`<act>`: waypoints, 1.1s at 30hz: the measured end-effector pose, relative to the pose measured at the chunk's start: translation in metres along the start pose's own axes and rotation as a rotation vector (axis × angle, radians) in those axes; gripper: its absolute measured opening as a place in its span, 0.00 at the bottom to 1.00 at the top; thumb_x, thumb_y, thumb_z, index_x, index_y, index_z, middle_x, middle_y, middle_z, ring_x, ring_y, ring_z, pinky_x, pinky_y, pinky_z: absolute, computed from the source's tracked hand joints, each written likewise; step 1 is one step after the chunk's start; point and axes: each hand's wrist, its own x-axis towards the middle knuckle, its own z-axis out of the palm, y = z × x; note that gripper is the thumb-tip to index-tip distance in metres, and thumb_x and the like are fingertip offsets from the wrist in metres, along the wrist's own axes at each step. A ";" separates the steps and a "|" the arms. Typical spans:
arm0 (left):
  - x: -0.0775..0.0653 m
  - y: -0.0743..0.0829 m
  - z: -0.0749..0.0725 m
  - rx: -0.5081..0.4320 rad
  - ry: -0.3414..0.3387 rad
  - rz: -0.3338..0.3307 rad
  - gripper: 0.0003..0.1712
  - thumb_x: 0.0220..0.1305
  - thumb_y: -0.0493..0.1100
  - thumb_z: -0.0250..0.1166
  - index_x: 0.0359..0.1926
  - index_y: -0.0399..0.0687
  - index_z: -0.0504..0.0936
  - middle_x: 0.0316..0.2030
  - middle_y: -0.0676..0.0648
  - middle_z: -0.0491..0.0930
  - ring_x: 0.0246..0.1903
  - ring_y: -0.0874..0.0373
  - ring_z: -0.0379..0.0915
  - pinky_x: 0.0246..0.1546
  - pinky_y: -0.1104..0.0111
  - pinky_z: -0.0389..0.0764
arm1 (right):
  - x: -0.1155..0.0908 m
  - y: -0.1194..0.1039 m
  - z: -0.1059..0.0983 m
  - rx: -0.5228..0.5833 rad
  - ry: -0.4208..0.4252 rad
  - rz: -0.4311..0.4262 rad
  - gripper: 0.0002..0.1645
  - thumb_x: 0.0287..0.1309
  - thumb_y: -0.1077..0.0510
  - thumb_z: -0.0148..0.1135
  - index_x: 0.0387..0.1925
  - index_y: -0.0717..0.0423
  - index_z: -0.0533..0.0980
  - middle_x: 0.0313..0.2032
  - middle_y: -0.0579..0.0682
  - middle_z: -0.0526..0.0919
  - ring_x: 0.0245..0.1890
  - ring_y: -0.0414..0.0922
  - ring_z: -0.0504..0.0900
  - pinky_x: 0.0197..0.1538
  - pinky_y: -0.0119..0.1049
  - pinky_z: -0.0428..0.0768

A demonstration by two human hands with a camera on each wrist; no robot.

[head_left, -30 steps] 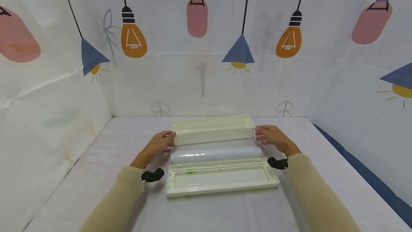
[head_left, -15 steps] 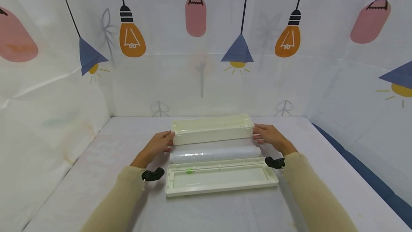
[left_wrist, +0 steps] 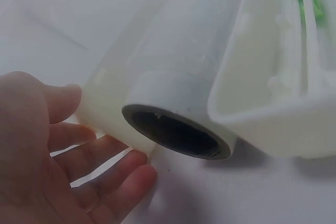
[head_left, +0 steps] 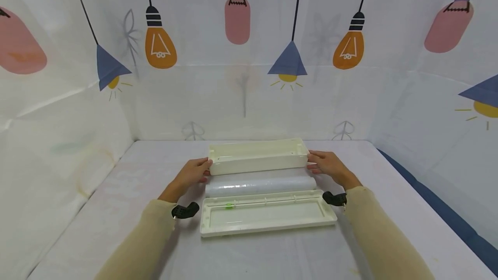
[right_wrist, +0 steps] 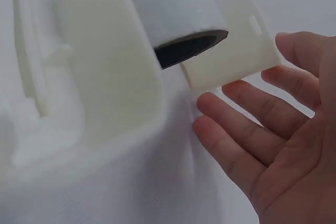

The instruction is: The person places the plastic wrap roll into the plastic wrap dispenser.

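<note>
A long cream plastic box [head_left: 258, 164], open at the top, sits at the back. In front of it lies a roll of cling film [head_left: 260, 186], its dark hollow core [left_wrist: 176, 134] showing in the left wrist view. Nearest the person is the matching lid [head_left: 268, 227], inner side up, with a rail and a small green slider [head_left: 229, 206]. My left hand [head_left: 191, 174] touches the box's left end with loosely bent fingers. At the right end my right hand [head_left: 330, 167] has its fingers spread, fingertips against or very close to the box wall.
A white cloth covers the table [head_left: 97, 224]. White sheets printed with lamps form the back wall [head_left: 249, 98] and both sides. Blue fabric [head_left: 435, 202] shows beyond the right table edge. A black wrist device [head_left: 186, 210] is worn on each arm.
My right hand has come in slightly against the box's right end since a second ago. The left hand, box, roll and lid look nearly unmoved.
</note>
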 end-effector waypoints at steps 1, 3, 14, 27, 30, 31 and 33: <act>0.000 0.001 0.000 -0.001 -0.001 0.004 0.32 0.78 0.50 0.53 0.73 0.36 0.64 0.52 0.36 0.79 0.47 0.47 0.77 0.48 0.59 0.82 | -0.001 0.000 0.000 0.004 0.005 0.000 0.36 0.76 0.49 0.52 0.74 0.64 0.59 0.63 0.69 0.72 0.58 0.60 0.79 0.57 0.49 0.79; 0.000 0.001 0.001 0.002 -0.003 0.012 0.32 0.78 0.50 0.53 0.73 0.35 0.64 0.51 0.35 0.79 0.46 0.47 0.78 0.47 0.59 0.82 | -0.003 0.001 -0.001 0.019 0.014 -0.002 0.37 0.75 0.48 0.54 0.74 0.65 0.59 0.63 0.69 0.73 0.58 0.60 0.79 0.57 0.49 0.79; 0.001 0.003 0.004 0.021 0.006 0.056 0.33 0.77 0.53 0.55 0.71 0.35 0.67 0.50 0.36 0.81 0.45 0.47 0.79 0.46 0.59 0.83 | -0.014 0.003 -0.010 0.030 0.010 -0.050 0.37 0.74 0.51 0.57 0.73 0.69 0.60 0.63 0.70 0.72 0.57 0.61 0.79 0.56 0.45 0.79; 0.000 0.002 0.005 0.032 0.034 0.065 0.32 0.77 0.53 0.55 0.70 0.36 0.69 0.48 0.37 0.81 0.44 0.48 0.79 0.47 0.58 0.83 | -0.027 0.000 -0.013 -0.023 -0.055 -0.058 0.39 0.74 0.48 0.55 0.74 0.68 0.58 0.65 0.69 0.70 0.60 0.60 0.77 0.59 0.48 0.77; -0.002 0.002 0.005 0.033 0.032 0.058 0.31 0.77 0.52 0.55 0.70 0.36 0.69 0.48 0.37 0.81 0.43 0.48 0.80 0.47 0.58 0.83 | -0.029 0.000 -0.014 -0.010 -0.072 -0.079 0.39 0.74 0.48 0.56 0.73 0.69 0.58 0.66 0.69 0.69 0.60 0.61 0.77 0.60 0.49 0.77; -0.003 0.002 0.006 0.029 0.032 0.055 0.31 0.77 0.52 0.56 0.70 0.36 0.69 0.48 0.37 0.81 0.42 0.47 0.80 0.47 0.58 0.83 | -0.030 0.000 -0.014 -0.007 -0.071 -0.080 0.39 0.73 0.48 0.57 0.73 0.69 0.59 0.66 0.69 0.69 0.60 0.61 0.77 0.59 0.49 0.77; -0.005 0.003 0.006 0.025 0.027 0.051 0.31 0.77 0.52 0.56 0.70 0.36 0.69 0.48 0.37 0.81 0.43 0.47 0.80 0.47 0.58 0.83 | -0.031 -0.001 -0.015 -0.010 -0.066 -0.075 0.39 0.73 0.48 0.57 0.73 0.69 0.59 0.66 0.69 0.70 0.60 0.60 0.77 0.59 0.48 0.78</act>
